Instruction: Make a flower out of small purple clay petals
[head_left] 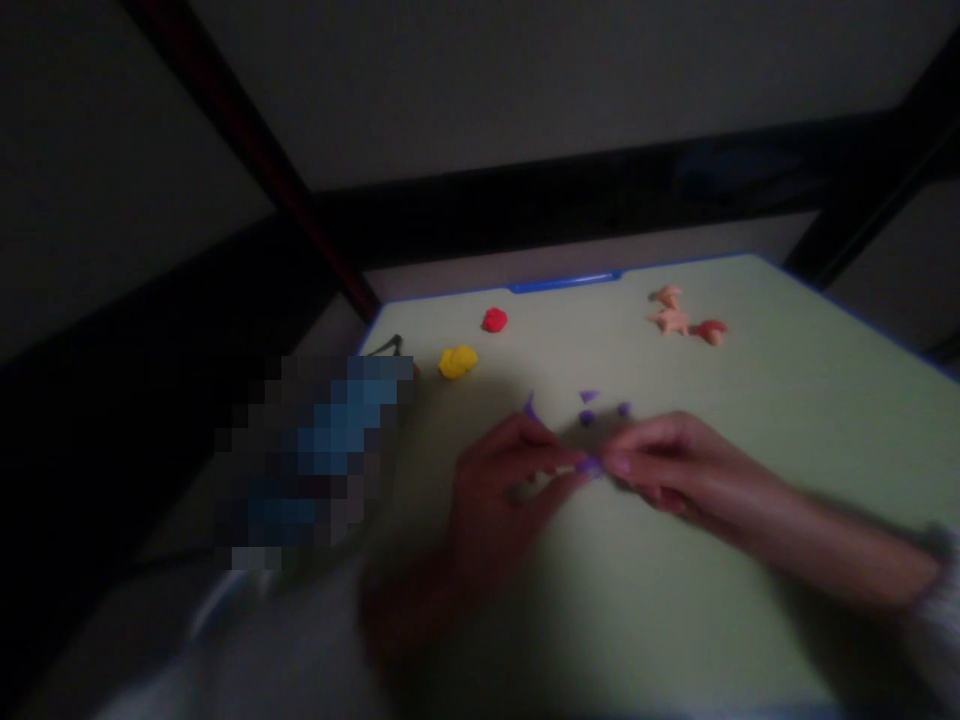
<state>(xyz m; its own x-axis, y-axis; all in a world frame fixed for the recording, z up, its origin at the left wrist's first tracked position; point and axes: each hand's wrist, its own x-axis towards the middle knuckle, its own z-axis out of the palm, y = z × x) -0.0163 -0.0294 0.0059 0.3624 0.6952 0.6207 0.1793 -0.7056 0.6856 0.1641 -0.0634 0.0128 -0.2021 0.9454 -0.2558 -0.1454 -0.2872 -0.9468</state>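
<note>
Between the fingertips of both hands is a small lump of purple modelling clay (590,467), partly hidden by the fingers. My left hand (499,490) pinches it from the left with thumb and forefinger. From the right, the thumb and fingers of my right hand (679,460) close on the same lump. Just beyond lie a thin purple triangle (589,397), a dark purple bit (587,418) and a little purple ball (624,409). A pointed purple strip (531,406) shows behind my left knuckles.
A yellow clay lump (457,362) and a red one (495,320) sit at the back left of the pale table (772,420). Peach shaped pieces (673,320) and a red-topped piece (711,331) lie at the back right. A blue bar (566,283) edges the far side.
</note>
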